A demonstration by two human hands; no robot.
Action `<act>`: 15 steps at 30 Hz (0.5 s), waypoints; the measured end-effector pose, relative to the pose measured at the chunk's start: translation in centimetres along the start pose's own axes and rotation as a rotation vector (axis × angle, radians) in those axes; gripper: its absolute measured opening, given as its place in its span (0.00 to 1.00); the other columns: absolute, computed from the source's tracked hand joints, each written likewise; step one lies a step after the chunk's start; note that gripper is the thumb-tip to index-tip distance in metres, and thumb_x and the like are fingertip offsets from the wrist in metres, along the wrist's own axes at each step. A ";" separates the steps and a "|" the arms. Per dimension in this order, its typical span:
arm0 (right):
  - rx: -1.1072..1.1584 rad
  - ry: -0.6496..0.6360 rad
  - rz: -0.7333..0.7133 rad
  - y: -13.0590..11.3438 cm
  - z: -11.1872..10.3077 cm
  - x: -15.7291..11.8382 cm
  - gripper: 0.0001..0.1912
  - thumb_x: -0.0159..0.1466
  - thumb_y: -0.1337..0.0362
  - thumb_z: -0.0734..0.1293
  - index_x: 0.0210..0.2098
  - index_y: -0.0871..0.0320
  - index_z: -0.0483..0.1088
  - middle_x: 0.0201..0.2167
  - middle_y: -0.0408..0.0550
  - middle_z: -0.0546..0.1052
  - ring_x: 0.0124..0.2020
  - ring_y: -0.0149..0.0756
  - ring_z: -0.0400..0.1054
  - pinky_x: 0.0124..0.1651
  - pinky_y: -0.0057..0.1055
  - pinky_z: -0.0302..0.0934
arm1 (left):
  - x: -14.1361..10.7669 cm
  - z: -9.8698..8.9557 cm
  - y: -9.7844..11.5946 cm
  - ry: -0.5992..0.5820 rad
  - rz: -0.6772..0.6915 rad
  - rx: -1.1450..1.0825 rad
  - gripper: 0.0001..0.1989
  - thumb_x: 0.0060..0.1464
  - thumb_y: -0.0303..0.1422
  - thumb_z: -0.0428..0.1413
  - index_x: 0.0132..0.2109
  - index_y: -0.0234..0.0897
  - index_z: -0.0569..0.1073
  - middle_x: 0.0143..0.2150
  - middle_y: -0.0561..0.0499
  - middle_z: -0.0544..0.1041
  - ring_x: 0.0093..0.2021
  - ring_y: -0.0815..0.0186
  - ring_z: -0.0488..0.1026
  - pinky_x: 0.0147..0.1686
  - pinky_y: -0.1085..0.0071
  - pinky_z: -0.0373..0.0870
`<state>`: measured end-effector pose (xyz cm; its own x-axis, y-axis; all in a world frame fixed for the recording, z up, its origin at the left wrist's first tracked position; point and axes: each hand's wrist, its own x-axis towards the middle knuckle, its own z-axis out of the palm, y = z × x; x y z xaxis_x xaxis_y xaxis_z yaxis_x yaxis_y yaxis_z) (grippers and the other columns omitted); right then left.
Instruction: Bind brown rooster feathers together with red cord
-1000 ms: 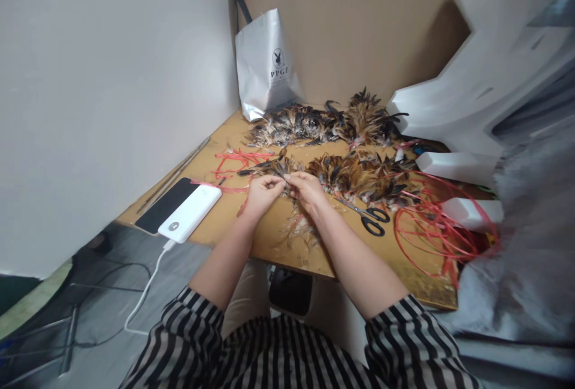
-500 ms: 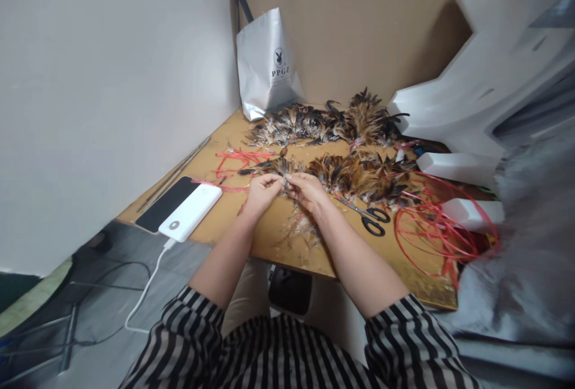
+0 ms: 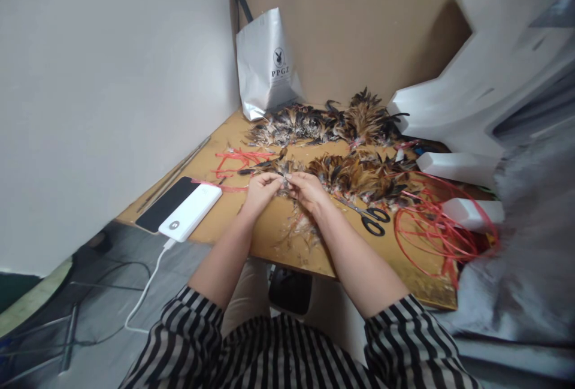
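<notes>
My left hand [image 3: 263, 191] and my right hand [image 3: 308, 190] meet over the front of the table, thumbs and fingertips pinched together. Between the fingertips is a small greyish feather [image 3: 284, 174]; its lower end is hidden by the fingers. Just beyond and to the right lies a row of brown and black feathers [image 3: 354, 176]. Loose pale feather scraps [image 3: 305, 230] are scattered below my right hand. Black-handled scissors [image 3: 372, 220] rest to the right of that wrist, blades partly under the feathers.
A second feather row [image 3: 314, 125] lies behind, near a silver bag [image 3: 267, 65]. Red plastic strips [image 3: 224, 164] are at left, with a tangle of red strips [image 3: 435, 233] at right. A white power bank [image 3: 191, 212] overlaps a dark phone [image 3: 157, 206]. White foam pieces [image 3: 458, 167] stand right.
Almost nothing differs. Both hands keep their pinch in the same place, with only a very slight shift of the fingers.
</notes>
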<state>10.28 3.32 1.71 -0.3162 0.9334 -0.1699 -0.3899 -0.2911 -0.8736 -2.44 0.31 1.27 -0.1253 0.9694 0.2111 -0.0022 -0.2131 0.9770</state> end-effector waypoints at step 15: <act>-0.020 0.022 -0.060 0.1 0.1 0.2 0.16 0.39 0.61 0.73 0.18 0.61 0.63 0.12 0.38 0.65 0.14 0.22 0.57 0.16 0.20 0.48 | 0.1 -0.2 -0.2 -0.015 -0.014 0.013 0.10 0.42 0.36 0.58 0.27 0.33 0.73 0.19 0.54 0.70 0.16 0.76 0.57 0.17 0.77 0.53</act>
<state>10.13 3.44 1.62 -0.2738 0.9534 -0.1268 -0.3897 -0.2305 -0.8916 -2.62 0.41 1.05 -0.1102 0.9741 0.1976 0.0087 -0.1978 0.9802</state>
